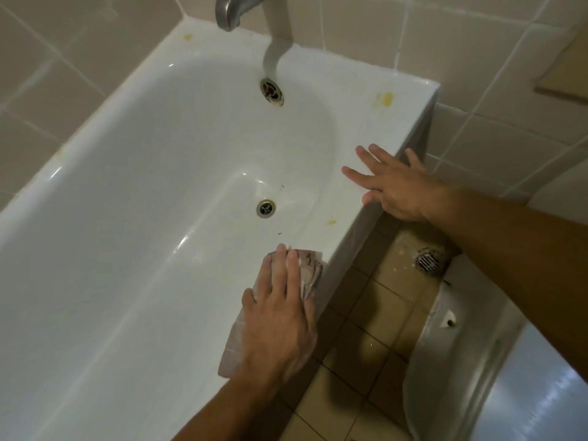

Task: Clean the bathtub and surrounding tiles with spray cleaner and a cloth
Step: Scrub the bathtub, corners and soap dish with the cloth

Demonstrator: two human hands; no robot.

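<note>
A white bathtub [133, 192] fills the left and middle of the head view. My left hand [276, 313] lies flat on a pale pink-grey cloth [310, 268], pressing it onto the tub's near rim. My right hand [394, 183] rests with fingers spread on the rim further along, near the tap end, holding nothing. Yellow stains mark the rim: one [383, 99] by the far right corner, a small one [331, 222] between my hands, another [187, 36] at the far left corner. No spray bottle is in view.
A metal spout [230, 11] hangs over the tub's far end above the overflow [271, 90]; the drain [265, 208] sits in the tub floor. Beige wall tiles [477, 58] surround the tub. A floor drain [428, 261] and a white toilet base [451, 351] stand on the tiled floor at right.
</note>
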